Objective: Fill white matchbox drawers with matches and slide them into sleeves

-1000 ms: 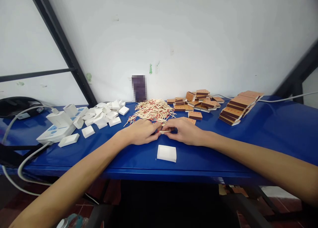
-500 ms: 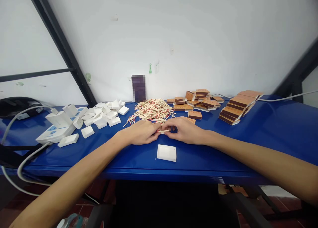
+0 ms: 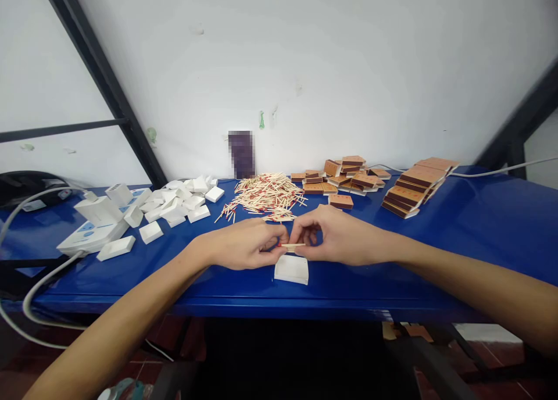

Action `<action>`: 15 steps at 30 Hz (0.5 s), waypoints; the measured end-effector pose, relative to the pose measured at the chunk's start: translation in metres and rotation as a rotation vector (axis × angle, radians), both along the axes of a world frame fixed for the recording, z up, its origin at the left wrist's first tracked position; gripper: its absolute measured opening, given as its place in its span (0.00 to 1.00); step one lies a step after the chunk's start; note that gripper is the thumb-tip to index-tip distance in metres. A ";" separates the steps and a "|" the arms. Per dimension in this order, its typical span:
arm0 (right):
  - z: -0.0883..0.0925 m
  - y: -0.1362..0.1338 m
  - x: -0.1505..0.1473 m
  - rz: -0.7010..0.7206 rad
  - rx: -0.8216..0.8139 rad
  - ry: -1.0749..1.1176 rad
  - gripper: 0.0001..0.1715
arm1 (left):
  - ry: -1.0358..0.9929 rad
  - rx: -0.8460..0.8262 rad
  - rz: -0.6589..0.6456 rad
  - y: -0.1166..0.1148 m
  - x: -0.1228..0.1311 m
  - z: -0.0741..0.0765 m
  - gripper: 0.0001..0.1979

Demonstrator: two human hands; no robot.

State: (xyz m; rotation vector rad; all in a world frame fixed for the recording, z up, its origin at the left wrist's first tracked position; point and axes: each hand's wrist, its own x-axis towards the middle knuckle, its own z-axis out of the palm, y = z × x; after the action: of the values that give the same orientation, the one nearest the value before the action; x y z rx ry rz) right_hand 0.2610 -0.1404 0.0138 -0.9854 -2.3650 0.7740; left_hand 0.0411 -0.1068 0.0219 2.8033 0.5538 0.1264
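Observation:
Between the fingertips of both hands lie a few matches [image 3: 293,245], held sideways with red heads toward the left; how many I cannot tell. My left hand [image 3: 250,243] pinches the head end. At the other end, my right hand [image 3: 333,235] grips them between thumb and fingers. Just below the hands, a white matchbox tray [image 3: 291,270] rests open side up on the blue table, with nothing in it. Beyond the hands spreads a loose heap of matches [image 3: 268,192] with red heads.
White matchbox trays [image 3: 183,199] are piled at left, beside a white power strip [image 3: 93,234] with plugs and cable. Brown matchbox sleeves [image 3: 349,176] lie at the back right, near a leaning stack of matchboxes [image 3: 416,185]. A dark pixelated object [image 3: 242,154] stands against the wall.
Both hands have come toward me with the matches, from the edge of the heap to just above the white tray. The tray has stayed in place.

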 end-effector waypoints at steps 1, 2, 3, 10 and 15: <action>0.001 -0.003 -0.001 0.015 -0.006 -0.023 0.06 | 0.011 -0.048 -0.016 -0.002 0.000 0.000 0.10; 0.001 -0.005 -0.001 0.023 -0.010 -0.049 0.05 | 0.027 -0.087 -0.025 -0.004 0.001 -0.001 0.10; 0.001 -0.007 -0.002 0.023 -0.012 -0.077 0.05 | 0.044 -0.117 -0.029 -0.005 0.001 -0.001 0.11; -0.007 -0.004 -0.003 -0.006 0.144 -0.198 0.07 | 0.034 -0.060 -0.017 0.002 0.000 -0.005 0.11; -0.019 0.010 0.001 -0.057 0.343 -0.285 0.07 | -0.010 0.092 0.037 0.013 -0.001 -0.012 0.11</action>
State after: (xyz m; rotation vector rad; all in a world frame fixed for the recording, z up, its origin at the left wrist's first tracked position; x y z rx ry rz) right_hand 0.2616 -0.1304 -0.0048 -1.0620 -2.5785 0.2019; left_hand 0.0404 -0.0943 0.0100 2.8802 0.6124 0.1782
